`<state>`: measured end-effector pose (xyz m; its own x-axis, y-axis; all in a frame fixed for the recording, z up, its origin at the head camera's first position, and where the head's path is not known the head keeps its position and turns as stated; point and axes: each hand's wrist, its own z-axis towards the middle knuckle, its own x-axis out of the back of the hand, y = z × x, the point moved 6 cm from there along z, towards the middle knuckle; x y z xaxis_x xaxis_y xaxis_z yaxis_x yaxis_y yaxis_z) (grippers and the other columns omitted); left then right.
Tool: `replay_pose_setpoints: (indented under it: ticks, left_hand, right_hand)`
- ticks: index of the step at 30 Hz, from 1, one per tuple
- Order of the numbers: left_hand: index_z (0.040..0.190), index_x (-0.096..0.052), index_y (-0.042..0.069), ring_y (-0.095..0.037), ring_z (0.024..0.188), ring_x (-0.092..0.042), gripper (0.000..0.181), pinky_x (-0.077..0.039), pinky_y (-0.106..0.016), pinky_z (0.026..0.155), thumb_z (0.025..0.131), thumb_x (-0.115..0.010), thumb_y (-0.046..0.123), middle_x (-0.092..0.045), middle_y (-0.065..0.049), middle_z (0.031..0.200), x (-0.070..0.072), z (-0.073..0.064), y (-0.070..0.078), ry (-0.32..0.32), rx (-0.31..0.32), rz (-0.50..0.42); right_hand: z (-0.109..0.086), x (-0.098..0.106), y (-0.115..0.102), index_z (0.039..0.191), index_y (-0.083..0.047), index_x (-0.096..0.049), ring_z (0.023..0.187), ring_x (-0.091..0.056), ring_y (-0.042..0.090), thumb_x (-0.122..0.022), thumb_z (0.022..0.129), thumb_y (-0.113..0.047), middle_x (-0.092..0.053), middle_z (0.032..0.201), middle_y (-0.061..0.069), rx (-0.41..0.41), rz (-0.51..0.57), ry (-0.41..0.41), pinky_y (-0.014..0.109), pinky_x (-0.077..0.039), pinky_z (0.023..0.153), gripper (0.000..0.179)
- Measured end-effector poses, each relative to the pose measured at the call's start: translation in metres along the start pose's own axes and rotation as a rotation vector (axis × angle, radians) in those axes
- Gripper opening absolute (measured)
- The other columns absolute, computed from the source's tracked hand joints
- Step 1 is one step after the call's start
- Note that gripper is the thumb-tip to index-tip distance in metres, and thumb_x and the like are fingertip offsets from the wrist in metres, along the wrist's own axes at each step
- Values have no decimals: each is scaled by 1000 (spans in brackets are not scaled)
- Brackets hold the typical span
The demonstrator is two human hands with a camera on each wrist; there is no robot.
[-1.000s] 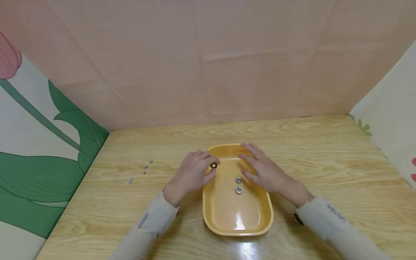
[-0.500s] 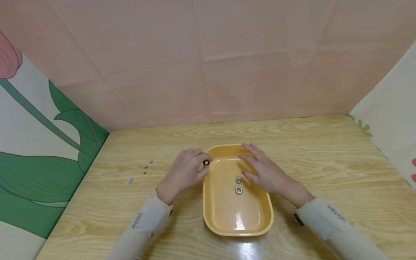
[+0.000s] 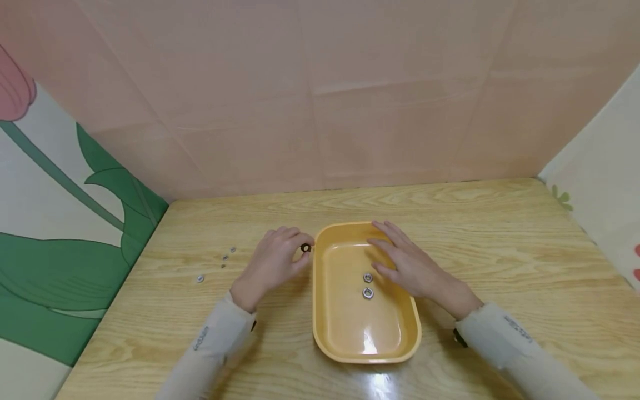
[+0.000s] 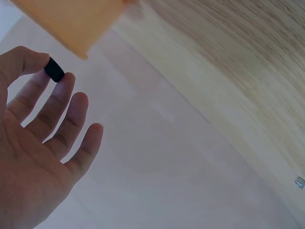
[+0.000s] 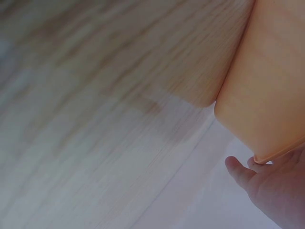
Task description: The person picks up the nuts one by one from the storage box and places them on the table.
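My left hand (image 3: 270, 264) pinches a black hex nut (image 3: 305, 248) between thumb and forefinger, just left of the yellow tray (image 3: 317, 311). Edge-on, the black nut (image 4: 54, 69) shows as a thick dark disc in the left wrist view, while the other fingers are spread loosely. Two silver nuts (image 3: 368, 293) lie on the tray floor, one behind the other. Reaching over the right rim, my right hand (image 3: 411, 266) has its fingers loosely extended above the tray, with nothing in them. From below, the right wrist view shows this hand (image 5: 281, 183) at the tray's edge.
Several small metal pieces lie on the wooden table to the left, the largest being a silver nut (image 3: 200, 278) nearest me. A pink-covered wall (image 3: 320, 111) closes off the back. Patterned panels (image 3: 65, 222) stand at both sides.
My left hand has moved left with the black nut, from above the tray to outside its left rim. The right hand, tray and silver nuts have stayed put.
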<state>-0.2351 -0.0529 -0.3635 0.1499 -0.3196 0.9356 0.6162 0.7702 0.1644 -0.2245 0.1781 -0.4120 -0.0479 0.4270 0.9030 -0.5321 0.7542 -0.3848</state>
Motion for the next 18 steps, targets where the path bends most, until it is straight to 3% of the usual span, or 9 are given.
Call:
replay_pose_setpoints:
  ticks: [6, 18]
  left_hand:
    - [108, -74, 16, -20, 95, -65, 20, -52, -40, 85, 89, -70, 17, -72, 1, 104, 0, -2, -8, -28, 42, 6]
    - [105, -74, 15, -20, 90, -65, 18, -52, -41, 81, 87, -71, 15, -72, 0, 99, 5, -11, -28, -7, 65, 37]
  right_hand:
    - [0, 0, 0, 138, 1, -53, 149, -18, 47, -62, 96, -21, -25, 162, 19, -4, 4, -2, 63, -25, 117, 48]
    - [0, 0, 0, 137, 1, -54, 148, -19, 47, -63, 96, -21, -25, 161, 20, 5, 5, 7, 63, -25, 116, 48]
